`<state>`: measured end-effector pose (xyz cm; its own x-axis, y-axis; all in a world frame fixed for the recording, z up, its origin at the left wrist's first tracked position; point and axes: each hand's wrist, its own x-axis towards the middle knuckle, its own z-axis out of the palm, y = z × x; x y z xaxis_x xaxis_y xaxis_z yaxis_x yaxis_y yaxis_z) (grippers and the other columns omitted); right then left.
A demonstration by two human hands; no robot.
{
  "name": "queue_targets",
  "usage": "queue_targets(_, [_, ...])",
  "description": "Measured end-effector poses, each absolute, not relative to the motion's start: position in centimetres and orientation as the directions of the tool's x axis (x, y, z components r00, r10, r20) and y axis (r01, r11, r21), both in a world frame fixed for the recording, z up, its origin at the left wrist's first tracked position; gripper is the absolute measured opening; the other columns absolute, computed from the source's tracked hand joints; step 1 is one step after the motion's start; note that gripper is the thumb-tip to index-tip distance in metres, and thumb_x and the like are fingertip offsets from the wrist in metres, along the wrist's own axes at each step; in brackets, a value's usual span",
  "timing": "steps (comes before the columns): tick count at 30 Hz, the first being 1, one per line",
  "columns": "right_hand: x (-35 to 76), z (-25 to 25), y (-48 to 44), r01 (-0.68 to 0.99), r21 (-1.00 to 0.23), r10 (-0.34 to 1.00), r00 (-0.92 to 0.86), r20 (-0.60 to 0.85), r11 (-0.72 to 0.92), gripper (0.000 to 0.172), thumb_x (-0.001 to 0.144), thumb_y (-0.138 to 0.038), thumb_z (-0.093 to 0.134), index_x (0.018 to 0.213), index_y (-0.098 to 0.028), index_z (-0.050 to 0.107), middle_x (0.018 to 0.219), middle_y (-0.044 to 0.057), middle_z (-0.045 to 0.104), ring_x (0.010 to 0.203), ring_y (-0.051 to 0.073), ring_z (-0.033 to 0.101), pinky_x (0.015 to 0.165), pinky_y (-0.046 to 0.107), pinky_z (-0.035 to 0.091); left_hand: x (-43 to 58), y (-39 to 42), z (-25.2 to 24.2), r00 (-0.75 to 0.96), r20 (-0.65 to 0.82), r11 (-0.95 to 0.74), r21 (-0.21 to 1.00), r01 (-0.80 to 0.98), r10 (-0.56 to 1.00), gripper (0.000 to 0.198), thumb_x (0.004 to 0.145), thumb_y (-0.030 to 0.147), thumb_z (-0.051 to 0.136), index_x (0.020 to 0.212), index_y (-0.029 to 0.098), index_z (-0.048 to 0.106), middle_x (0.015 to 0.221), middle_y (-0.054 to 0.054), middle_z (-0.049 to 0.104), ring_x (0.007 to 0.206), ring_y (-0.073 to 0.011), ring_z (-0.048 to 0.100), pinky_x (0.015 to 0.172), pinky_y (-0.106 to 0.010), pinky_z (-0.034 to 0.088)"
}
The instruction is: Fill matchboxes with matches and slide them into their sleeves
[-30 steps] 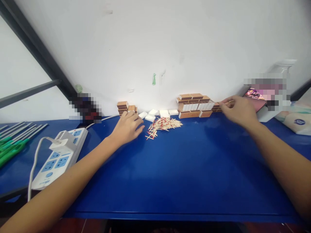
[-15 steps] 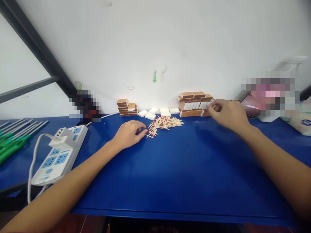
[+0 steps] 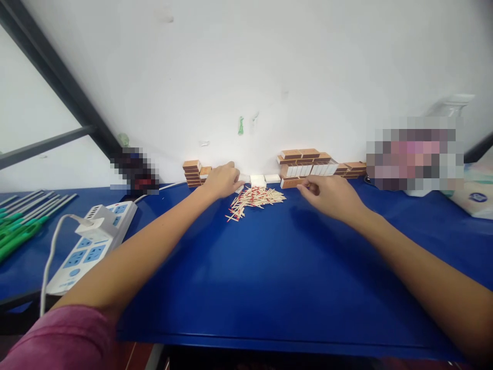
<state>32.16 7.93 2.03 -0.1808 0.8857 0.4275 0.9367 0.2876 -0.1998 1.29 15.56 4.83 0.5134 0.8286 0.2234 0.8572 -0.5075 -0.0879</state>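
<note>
- Apparently at a step of picking among small pieces: placed over the white pieces [image 3: 272, 178] with the left hand [image 3: 223, 180], before the right boxes [image 3: 300, 154] with the right hand [image 3: 318, 190].
- Curled on the left, with thumb held apart (palm turned away from view); cannot tell of anything gripped there.
- Narrow on the right, with thumb and forefinger nearly meeting; cannot tell of any small thing pinched, nor of contact with the boxes.
- To be found at the back of the table [image 3: 246, 288], along the wall: left boxes [image 3: 191, 167], white pieces, right boxes; just in front, a loose heap of matches [image 3: 262, 197].
- Calling next, in judgement, for a light pinch and a steady wrist, clear of the matches and the stacked boxes.
- Too small to read: print on the box sides, marks on the power strip [image 3: 98, 252], and the blue oval label [image 3: 477, 197] on the white pack [image 3: 483, 180] at far right.
</note>
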Motion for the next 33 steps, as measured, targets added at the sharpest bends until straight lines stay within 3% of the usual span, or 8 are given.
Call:
queue_targets(8, [31.0,1.4,7.7,0.895,-0.253,0.886,-0.255,0.388,0.368,0.026,0.096,-0.037,0.054,0.077,-0.022,0.063,0.068,0.003,0.068,0.060,0.018,0.058,0.059,0.032,0.034,1.1,16.1,4.8,0.520,0.196,-0.507,-0.114,0.854,0.831,0.029,0.097,0.042,0.065,0.093,0.014,0.074,0.111,-0.013,0.067,0.094,-0.0266,0.065,0.079,-0.036,0.045])
queue_targets(12, [30.8,1.2,7.7,0.886,-0.276,0.890,-0.255,0.379,0.372,0.025,0.096,-0.038,0.056,0.079,-0.021,0.065,0.066,0.003,0.068,0.060,0.018,0.059,0.057,0.032,0.034,0.9,15.1,5.5,0.542,0.217,-0.532,-0.105,0.840,0.812,0.024,0.102,0.030,0.056,0.094,0.014,0.073,0.116,-0.014,0.066,0.104,-0.0279,0.064,0.084,-0.037,0.047])
queue_targets(15, [30.2,1.1,7.2,0.843,-0.355,0.888,-0.270,0.371,0.405,0.028,0.097,-0.040,0.057,0.077,-0.021,0.066,0.064,0.002,0.067,0.058,0.017,0.058,0.056,0.031,0.036,-0.3,12.5,6.2,0.562,0.262,-0.565,-0.070,0.822,0.785,0.027,0.107,0.031,0.048,0.105,0.015,0.069,0.126,-0.014,0.063,0.097,-0.0229,0.064,0.085,-0.036,0.048])
queue_targets(19, [27.9,1.1,6.2,0.728,-0.453,0.854,-0.391,0.343,0.515,0.025,0.100,-0.040,0.057,0.089,-0.021,0.070,0.066,0.000,0.066,0.057,0.015,0.057,0.058,0.029,0.041,-3.1,7.7,6.3,0.627,0.331,-0.689,0.109,0.716,0.705,0.021,0.108,0.029,0.049,0.103,0.017,0.065,0.107,-0.011,0.068,0.097,-0.0225,0.064,0.086,-0.036,0.048])
queue_targets(22, [25.3,0.9,6.1,0.637,-0.403,0.753,-0.575,0.320,0.657,0.024,0.102,-0.033,0.056,0.119,-0.023,0.071,0.087,0.004,0.072,0.073,0.018,0.064,0.067,0.031,0.048,-5.2,5.1,5.9,0.609,0.241,-0.654,0.342,0.675,0.755,0.024,0.108,0.033,0.050,0.098,0.019,0.066,0.095,-0.006,0.071,0.084,-0.0182,0.064,0.077,-0.033,0.049])
queue_targets(26, [22.2,0.7,7.4,0.562,-0.301,0.635,-0.716,0.289,0.770,0.039,0.104,-0.023,0.053,0.141,-0.026,0.063,0.111,0.010,0.070,0.096,0.024,0.067,0.084,0.037,0.053,-7.0,4.2,4.9,0.593,0.235,-0.628,0.441,0.642,0.771,0.024,0.107,0.037,0.053,0.099,0.021,0.069,0.102,-0.005,0.074,0.091,-0.0189,0.067,0.081,-0.034,0.051])
queue_targets(33, [20.4,0.6,9.2,0.557,-0.250,0.607,-0.763,0.222,0.792,0.019,0.106,-0.025,0.053,0.111,-0.022,0.071,0.110,0.010,0.066,0.099,0.024,0.065,0.086,0.036,0.050,-7.3,4.0,3.3,0.674,0.255,-0.714,0.373,0.593,0.693,0.014,0.100,0.031,0.063,0.092,0.021,0.068,0.101,-0.004,0.073,0.096,-0.0203,0.067,0.087,-0.035,0.051])
